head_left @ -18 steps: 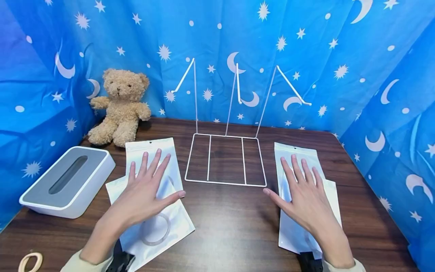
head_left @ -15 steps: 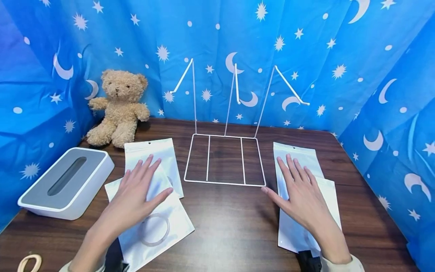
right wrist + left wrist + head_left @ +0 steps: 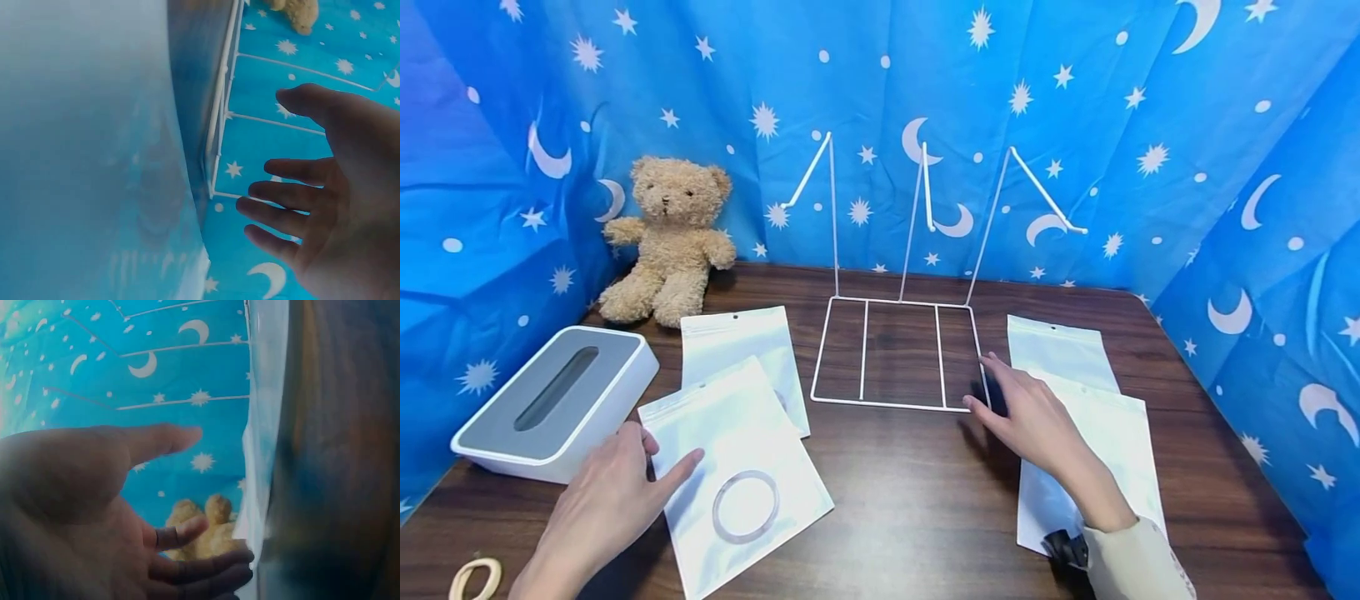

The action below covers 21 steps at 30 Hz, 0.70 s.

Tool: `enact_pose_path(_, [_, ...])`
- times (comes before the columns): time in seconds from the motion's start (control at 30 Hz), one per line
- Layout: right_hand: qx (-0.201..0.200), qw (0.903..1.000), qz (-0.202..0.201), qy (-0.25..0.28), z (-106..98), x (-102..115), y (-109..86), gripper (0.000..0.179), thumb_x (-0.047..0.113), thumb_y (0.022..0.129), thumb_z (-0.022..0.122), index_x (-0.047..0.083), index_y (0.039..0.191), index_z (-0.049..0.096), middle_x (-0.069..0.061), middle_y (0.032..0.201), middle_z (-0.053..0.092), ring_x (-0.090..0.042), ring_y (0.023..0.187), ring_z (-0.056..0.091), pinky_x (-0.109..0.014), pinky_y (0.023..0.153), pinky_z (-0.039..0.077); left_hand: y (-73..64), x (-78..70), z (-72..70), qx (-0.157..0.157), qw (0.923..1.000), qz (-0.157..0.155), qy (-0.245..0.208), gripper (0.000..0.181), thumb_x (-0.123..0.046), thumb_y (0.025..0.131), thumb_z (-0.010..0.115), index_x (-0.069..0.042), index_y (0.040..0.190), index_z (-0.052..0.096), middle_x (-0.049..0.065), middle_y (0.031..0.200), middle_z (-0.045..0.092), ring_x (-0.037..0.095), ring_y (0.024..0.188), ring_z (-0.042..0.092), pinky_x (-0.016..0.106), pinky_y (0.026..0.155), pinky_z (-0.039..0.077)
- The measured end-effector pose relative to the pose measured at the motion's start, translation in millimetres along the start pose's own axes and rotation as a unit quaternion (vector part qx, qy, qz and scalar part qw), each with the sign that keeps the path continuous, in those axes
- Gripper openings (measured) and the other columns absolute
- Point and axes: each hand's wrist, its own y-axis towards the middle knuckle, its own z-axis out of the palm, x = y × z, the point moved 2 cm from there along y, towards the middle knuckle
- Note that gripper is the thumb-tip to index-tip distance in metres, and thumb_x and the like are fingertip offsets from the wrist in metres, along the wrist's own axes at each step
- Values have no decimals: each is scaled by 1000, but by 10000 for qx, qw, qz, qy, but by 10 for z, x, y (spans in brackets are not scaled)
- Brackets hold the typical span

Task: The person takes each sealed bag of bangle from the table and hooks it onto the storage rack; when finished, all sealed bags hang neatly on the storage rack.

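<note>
My left hand (image 3: 606,500) is at the left edge of a white zip pouch (image 3: 722,442) on the table, its thumb reaching over the pouch. In the left wrist view its fingers are loosely bent, with fingertips right at the pouch's edge. A clear ring (image 3: 718,508) shows on this pouch, which overlaps another white pouch (image 3: 737,337) behind it. My right hand (image 3: 1037,421), fingers relaxed and apart, is beside the front right corner of a white wire rack (image 3: 887,405). Its wrist passes over two overlapping pouches, the front one (image 3: 1120,450) and the back one (image 3: 1060,350).
The rack has three upright rods with slanted arms. A teddy bear (image 3: 673,237) sits at the back left. Left of the pouches is a white tissue box (image 3: 617,392) with a grey top. A beige loop (image 3: 493,575) lies front left. A blue starry curtain (image 3: 880,92) surrounds the table.
My left hand has drawn back and left, off the pouches' middle to the front pouch's left edge. My right hand has shifted left, off the right pouches toward the rack.
</note>
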Motion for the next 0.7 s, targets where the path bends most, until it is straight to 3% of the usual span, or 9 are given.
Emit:
enact_pose_path(0.17, [411,9985,234,287,91,-72,94,72,46,93,64,0,145,43,-24,146,44,-45,126,47,-59,101,37,95,32,51,431,9983,140,-363,79,-69,73,72,-1,104,47,12,87,52,26,75,50,37,60,41])
enact_pose_path(0.33, [687,9950,454,561,176,-165,101,77,50,93,62,3,149,38,-23,150,38,-45,130,43,-60,101,37,144,60,84,446,9981,125,-406,75,-58,71,81,-2,104,46,15,92,51,28,80,49,40,64,42])
enact_pose_path(0.47, [732,9939,405,723,232,-219,90,77,52,93,61,5,150,37,-22,150,39,-43,131,42,-59,101,37,143,95,95,323,9994,-15,-115,98,-67,65,79,6,118,43,29,105,46,38,89,49,51,69,45])
enact_pose_path(0.6, [698,9939,347,781,240,-229,74,76,52,93,61,6,150,38,-21,149,40,-42,132,42,-59,102,36,169,104,115,145,9997,211,-20,126,-72,60,79,11,140,28,41,123,36,51,107,43,65,81,42])
enact_pose_path(0.7, [717,9935,394,787,243,-232,61,77,53,93,61,6,150,38,-21,149,40,-42,132,41,-59,102,36,204,90,131,114,9989,420,-168,135,-68,59,82,11,147,18,42,131,32,55,117,35,68,90,35])
